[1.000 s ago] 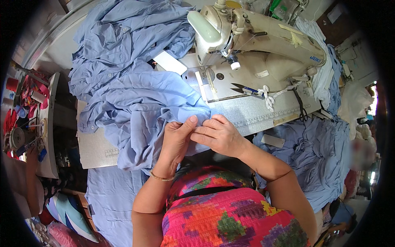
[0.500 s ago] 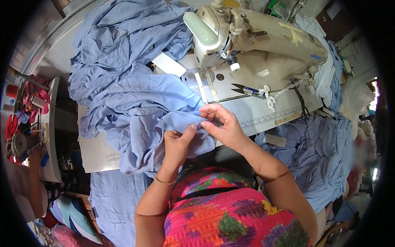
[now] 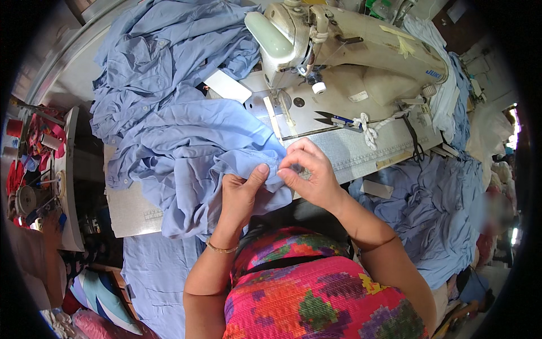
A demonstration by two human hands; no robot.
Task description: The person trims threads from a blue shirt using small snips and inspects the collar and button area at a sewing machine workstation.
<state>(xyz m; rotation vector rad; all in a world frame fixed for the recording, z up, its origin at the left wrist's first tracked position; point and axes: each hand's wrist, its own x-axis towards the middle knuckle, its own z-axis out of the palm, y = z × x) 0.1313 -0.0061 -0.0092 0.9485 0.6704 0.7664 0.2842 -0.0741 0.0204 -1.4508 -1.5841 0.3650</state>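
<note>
A light blue buttoned shirt [image 3: 197, 141] lies in loose folds over the near left of the sewing table. My left hand [image 3: 241, 189] grips it close to its right edge, thumb on top and the other fingers under the cloth. Just right of that, my right hand [image 3: 309, 169] pinches at the shirt's edge with thumb and forefinger; what exactly sits between those fingertips is too small to tell. Behind my hands stands the sewing machine [image 3: 361, 45], its needle and presser foot [image 3: 285, 107] apart from the cloth in my grip.
Thread snips [image 3: 337, 121] lie on the machine bed beside a knotted white cord [image 3: 368, 133]. A white card [image 3: 227, 86] rests by the far heap of blue shirts [image 3: 169, 45]. More blue cloth [image 3: 423, 209] hangs at the right. Thread spools [image 3: 27, 198] stand on a side shelf.
My right hand has shifted slightly right, drawing a little away from my left thumb. The left hand keeps its hold on the shirt, and the whole view has moved slightly.
</note>
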